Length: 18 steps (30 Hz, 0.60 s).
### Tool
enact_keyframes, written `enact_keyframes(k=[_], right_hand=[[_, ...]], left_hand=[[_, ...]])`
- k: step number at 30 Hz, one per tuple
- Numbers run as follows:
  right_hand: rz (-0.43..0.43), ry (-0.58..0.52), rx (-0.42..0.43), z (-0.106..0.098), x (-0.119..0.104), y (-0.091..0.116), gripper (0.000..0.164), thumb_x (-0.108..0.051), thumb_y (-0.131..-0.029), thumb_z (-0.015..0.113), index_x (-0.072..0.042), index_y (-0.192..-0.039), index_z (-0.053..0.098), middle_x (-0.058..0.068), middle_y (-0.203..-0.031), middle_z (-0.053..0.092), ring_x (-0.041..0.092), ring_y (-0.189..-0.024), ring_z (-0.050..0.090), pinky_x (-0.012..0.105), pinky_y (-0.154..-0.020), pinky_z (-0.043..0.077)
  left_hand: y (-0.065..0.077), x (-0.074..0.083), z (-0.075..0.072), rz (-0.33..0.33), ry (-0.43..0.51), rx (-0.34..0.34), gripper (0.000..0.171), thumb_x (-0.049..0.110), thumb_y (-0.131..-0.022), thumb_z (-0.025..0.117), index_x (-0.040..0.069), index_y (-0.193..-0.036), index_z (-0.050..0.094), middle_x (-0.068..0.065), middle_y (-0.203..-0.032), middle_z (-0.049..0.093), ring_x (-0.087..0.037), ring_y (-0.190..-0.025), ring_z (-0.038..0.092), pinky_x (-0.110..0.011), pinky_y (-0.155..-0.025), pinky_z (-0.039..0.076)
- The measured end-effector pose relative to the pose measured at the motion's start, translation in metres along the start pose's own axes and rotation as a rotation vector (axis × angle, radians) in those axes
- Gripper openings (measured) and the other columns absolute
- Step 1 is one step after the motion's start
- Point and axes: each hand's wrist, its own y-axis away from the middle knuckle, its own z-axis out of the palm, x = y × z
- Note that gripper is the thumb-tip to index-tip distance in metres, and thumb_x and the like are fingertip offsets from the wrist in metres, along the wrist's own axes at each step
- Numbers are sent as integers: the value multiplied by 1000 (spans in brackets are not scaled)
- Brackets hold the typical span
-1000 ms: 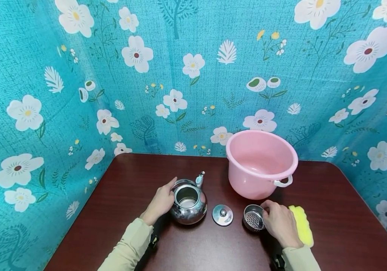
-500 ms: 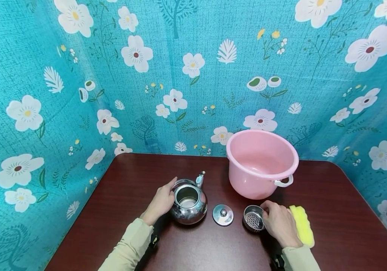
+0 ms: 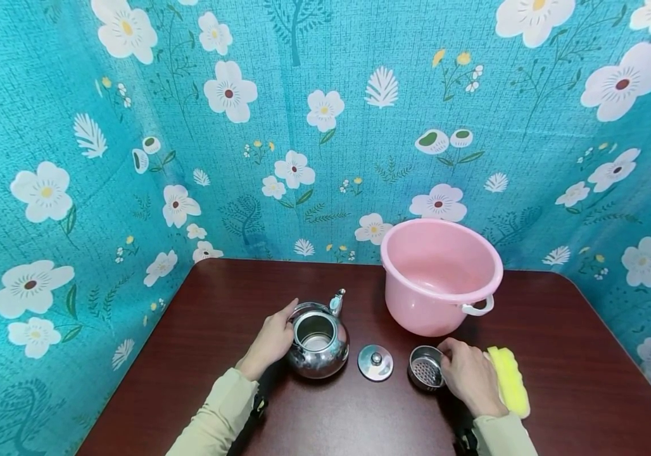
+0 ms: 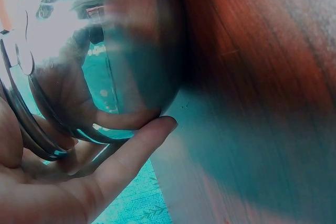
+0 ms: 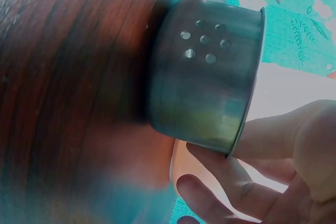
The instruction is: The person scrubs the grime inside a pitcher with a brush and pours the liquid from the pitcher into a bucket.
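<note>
A shiny steel teapot, its lid off and mouth facing up, stands left of centre with its spout pointing away to the right. My left hand grips it at the handle side; in the left wrist view the thumb touches the round body. Right of the pot, the knobbed lid lies on the table. Farther right stands a small steel tea strainer with a perforated bottom. My right hand pinches its rim. The right wrist view shows holes in the strainer's side wall too.
A pink basin with a white handle stands behind the strainer. The yellow sponge lies just right of my right hand. A floral turquoise cloth hangs beyond the dark wooden table.
</note>
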Motion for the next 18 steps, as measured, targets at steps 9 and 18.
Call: enact_keyframes(k=[9,18], right_hand=[[27,-17,-19,0,-2,1,17,-9,-82,58,-10,-93,72,10,-84,72,35,-78,66,47,-58,45],[36,-4,-28,-2,-3,1,19,-9,-82,58,-10,-94,72,11,-86,72,35,-77,65,47,-58,44]], left_hand=[[1,1,0,-5,12,-1,53,0,-92,40,3,-145,43,-15,-142,51,-26,-131,49,-45,-104,44],[0,0,0,1,15,5,53,-1,-92,40,3,-144,44,-16,-141,52,-26,-130,50,-44,-104,44]])
